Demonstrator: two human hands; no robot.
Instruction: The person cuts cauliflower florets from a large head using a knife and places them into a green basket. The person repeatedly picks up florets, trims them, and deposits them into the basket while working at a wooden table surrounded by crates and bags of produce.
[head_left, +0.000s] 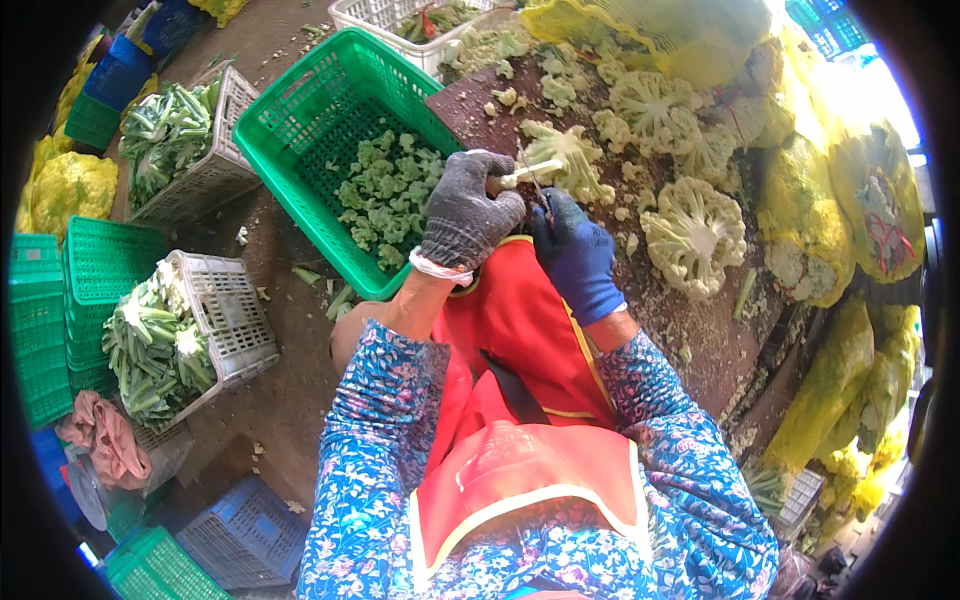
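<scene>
My left hand (474, 214), in a grey knit glove, grips the pale stem of a cauliflower piece (534, 173) between thumb and fingers. In a blue glove, my right hand (577, 255) holds a small knife (541, 196) whose thin blade crosses that stem. Right behind the blade, a cauliflower cluster (566, 154) lies at the table's near side; whether it is joined to the held stem I cannot tell. Beside my left hand is a green plastic crate (300, 187) with cut cauliflower florets (394, 191) in it. A trimmed cauliflower head (697, 234) rests stem side up to the right.
The brown table (667, 337) is strewn with crumbs and more cauliflower (652, 105). Yellow mesh sacks (802, 217) of cauliflower line its right side. On the left floor stand white crates (232, 307) heaped with leafy trimmings (161, 345), stacked green crates (109, 277) and a blue-grey crate (247, 532).
</scene>
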